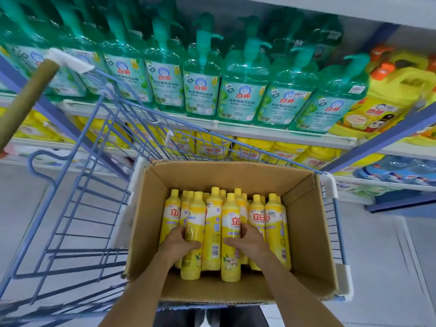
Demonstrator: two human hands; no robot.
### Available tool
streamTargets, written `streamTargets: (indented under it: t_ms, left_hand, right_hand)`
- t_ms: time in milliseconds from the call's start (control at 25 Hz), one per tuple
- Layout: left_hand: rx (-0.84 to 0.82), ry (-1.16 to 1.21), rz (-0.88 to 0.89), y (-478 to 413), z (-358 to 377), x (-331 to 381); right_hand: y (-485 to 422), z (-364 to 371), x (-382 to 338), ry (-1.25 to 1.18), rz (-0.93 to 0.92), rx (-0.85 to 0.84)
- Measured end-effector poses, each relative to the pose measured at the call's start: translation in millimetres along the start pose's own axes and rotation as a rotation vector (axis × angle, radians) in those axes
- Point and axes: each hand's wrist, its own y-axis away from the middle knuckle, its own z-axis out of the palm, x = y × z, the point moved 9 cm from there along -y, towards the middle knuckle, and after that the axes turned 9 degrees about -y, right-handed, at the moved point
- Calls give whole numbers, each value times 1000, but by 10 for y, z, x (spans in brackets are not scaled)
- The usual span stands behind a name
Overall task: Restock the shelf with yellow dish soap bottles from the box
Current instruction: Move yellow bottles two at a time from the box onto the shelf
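An open cardboard box [309, 232] sits in a blue wire cart and holds several upright yellow dish soap bottles [213, 232]. My left hand [178, 243] grips one yellow bottle [194, 234] in the front row, fingers curled round its middle. My right hand [247, 241] grips another front-row yellow bottle [231, 251] the same way. One bottle stands between the two held ones. Behind the cart, the shelf [271, 134] has a lower row of yellow soap packs [285, 153].
The blue wire cart [94, 208] stands against the shelving, its handle [26, 97] at the upper left. Green pump bottles [243, 90] fill the shelf above. Large yellow jugs [382, 102] stand at the right. Grey floor lies on both sides.
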Motion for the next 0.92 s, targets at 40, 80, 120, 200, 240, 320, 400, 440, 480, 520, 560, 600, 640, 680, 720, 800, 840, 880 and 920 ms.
streamTargets:
  t_ms: [40, 80, 120, 200, 240, 320, 400, 440, 480, 520, 560, 600, 640, 680, 720, 800, 840, 880, 920]
  left_hand:
    - [0, 7, 3, 8, 17, -34]
    - [5, 8, 1, 21, 15, -61]
    - [10, 21, 3, 35, 10, -74]
    - [27, 81, 29, 93, 7, -15]
    - [32, 99, 47, 150, -3, 73]
    - [26, 128, 93, 334, -19, 320]
    - [39, 139, 168, 583, -121, 689]
    - [38, 142, 209, 705, -194, 882]
    - [34, 143, 247, 818, -294, 1062]
    - [33, 138, 279, 928, -417, 1253]
    - [40, 130, 313, 1064, -548, 1453]
    - [62, 123, 360, 1195, -710, 1686]
    - [82, 114, 413, 1335, -854, 1931]
    - [111, 114, 461, 1457, -1002, 2182]
    - [135, 118, 513, 1609, -1155, 2452]
    - [178, 103, 621, 1910, -1439, 2946]
    - [204, 94, 675, 2057, -1570, 3183]
    - [237, 84, 718, 2186, -1703, 3391]
    - [268, 84, 757, 2312, -1831, 3590]
  right_hand:
    - [24, 4, 12, 12, -5, 9]
    - [25, 4, 9, 26, -8, 21]
    - [21, 5, -1, 31, -13, 28]
    - [89, -16, -101, 35, -46, 57]
    - [137, -22, -210, 39, -73, 67]
    - [293, -20, -460, 30, -129, 65]
    - [526, -106, -786, 20, -189, 83]
    - [652, -180, -966, 15, -219, 97]
    - [753, -262, -1156, 1, -244, 106]
    - [864, -355, -1388, -15, -279, 110]
    - [958, -438, -1605, -18, -316, 113]
    - [1083, -536, -1873, -25, -363, 116]
    - [1205, -632, -2148, -35, -419, 123]
    - [1311, -736, -2418, -57, -476, 139]
    - [1429, -840, -2696, -79, -530, 156]
    - [1696, -1023, -3207, -102, -628, 182]
    - [1829, -1109, -3445, -101, -684, 201]
    - [1948, -1191, -3662, -107, -732, 214]
    - [2072, -1281, -3875, -115, -780, 229]
